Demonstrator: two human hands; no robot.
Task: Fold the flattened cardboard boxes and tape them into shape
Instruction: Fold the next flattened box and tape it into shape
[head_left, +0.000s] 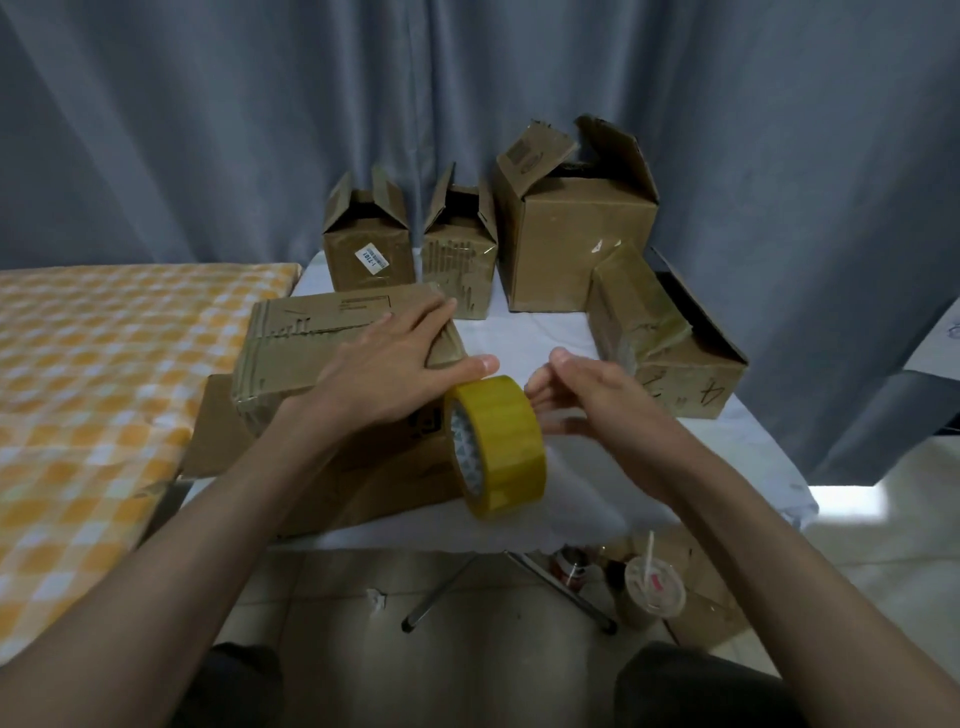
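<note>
A closed cardboard box (311, 343) lies on flattened cardboard (363, 483) at the left of the white-clothed table (597, 493). My left hand (395, 369) rests flat on the box's near right corner with fingers straight, and its thumb reaches the top of a yellow tape roll (498, 447). The roll stands on edge, tilted, just right of the box. My right hand (587, 395) is blurred beside the roll's upper right rim, fingers curled. Whether it grips the roll or a tape end cannot be told.
Two small open-topped boxes (369, 244) (460, 260) and a large one (576, 234) stand at the back; another box (670, 343) lies on its side at right. An orange checked bed (93, 374) adjoins on the left. A lidded cup (654, 590) sits on the floor.
</note>
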